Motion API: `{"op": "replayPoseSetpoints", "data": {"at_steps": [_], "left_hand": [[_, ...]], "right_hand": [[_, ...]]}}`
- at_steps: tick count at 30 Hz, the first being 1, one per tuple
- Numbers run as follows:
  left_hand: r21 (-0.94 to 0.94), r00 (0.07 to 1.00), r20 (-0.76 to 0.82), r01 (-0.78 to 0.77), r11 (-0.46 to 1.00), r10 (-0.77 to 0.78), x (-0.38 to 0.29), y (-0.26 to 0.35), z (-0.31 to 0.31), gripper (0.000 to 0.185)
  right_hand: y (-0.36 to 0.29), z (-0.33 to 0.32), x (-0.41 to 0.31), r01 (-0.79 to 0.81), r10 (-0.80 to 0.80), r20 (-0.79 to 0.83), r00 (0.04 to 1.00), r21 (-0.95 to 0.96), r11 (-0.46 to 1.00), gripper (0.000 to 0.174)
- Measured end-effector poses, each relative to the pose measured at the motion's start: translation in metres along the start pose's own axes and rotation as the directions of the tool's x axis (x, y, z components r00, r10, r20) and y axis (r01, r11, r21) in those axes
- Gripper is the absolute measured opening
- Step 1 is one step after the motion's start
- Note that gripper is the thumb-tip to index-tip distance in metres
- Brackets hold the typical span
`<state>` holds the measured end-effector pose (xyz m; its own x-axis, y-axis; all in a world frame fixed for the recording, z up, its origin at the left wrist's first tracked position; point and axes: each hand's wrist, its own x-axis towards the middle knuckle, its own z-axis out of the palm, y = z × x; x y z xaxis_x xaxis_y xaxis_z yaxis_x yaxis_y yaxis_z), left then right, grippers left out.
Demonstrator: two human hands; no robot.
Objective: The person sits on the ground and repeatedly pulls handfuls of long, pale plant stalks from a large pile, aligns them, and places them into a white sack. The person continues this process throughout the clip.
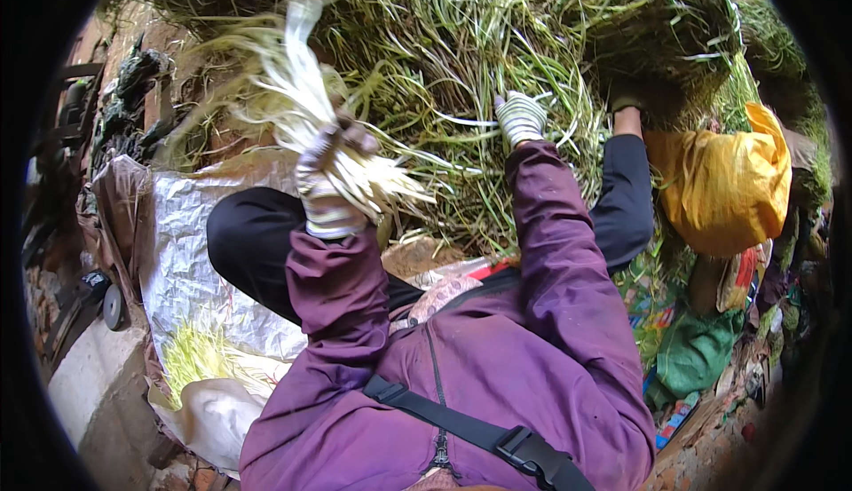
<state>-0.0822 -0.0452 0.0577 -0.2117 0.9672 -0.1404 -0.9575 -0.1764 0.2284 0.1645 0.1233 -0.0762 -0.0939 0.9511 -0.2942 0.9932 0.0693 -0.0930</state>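
Observation:
My left hand (333,171), in a striped glove with dirty fingertips, is closed around a bunch of pale, long-stemmed plants (299,85). The stems' whitish ends stick out to the lower right of the fist, and the upper part of the bunch is blurred. My right hand (520,117), in a similar striped glove, lies at the large heap of green grass-like stalks (432,91) in front of me. Its fingers are bent among the stalks, and whether they grip any is not plain. More pale green stems (200,361) lie at the lower left.
White woven plastic sheeting (219,258) spreads at my left, beside my bent knee. A yellow-orange sack (722,188) stands at the right, with a green sack (699,351) below it. A concrete block (100,378) and a dark wheel (114,306) are at the far left.

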Motion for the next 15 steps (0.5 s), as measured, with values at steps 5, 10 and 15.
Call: {"op": "replayPoseSetpoints", "data": {"at_steps": [5, 10, 15], "left_hand": [[0.005, 0.983, -0.121, 0.141, 0.99, -0.14, 0.002, -0.01, -0.028, 0.042], [0.059, 0.978, -0.173, 0.13, 0.99, -0.118, 0.008, -0.018, -0.033, 0.041], [0.117, 0.941, -0.284, 0.222, 0.968, -0.181, 0.015, -0.03, -0.021, 0.03]], "right_hand": [[0.032, 0.019, 0.012, -0.084, 0.068, 0.056, 0.996, 0.388, 0.918, 0.035], [0.105, -0.102, -0.048, -0.029, 0.19, 0.063, 0.98, 0.984, -0.176, 0.022], [0.184, -0.071, -0.071, 0.407, -0.17, -0.397, 0.902, 0.913, 0.028, 0.03]]}}
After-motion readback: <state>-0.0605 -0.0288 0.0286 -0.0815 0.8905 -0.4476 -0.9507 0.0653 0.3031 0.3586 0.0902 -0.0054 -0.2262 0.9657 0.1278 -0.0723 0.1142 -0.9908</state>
